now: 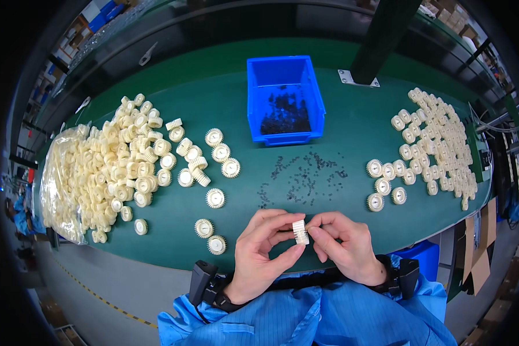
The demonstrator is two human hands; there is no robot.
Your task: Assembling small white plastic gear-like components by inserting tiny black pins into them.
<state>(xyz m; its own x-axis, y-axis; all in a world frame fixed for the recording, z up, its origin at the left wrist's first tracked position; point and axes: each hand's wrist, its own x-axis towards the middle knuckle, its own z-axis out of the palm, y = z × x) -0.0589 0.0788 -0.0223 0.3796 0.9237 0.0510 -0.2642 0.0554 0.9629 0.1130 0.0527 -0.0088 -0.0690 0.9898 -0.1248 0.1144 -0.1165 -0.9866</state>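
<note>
My left hand pinches a cream plastic gear between thumb and fingers, edge-on above the near edge of the green table. My right hand has its fingertips pressed against the gear's right face; whether a small part sits between them is hidden. Just beyond my hands lies a scatter of small black parts. A blue bin holding more black parts stands further back at the middle.
A big heap of cream gears spills from a clear bag on the left, with loose gears toward the middle. Another batch of gears lies on the right. A dark post rises behind the bin.
</note>
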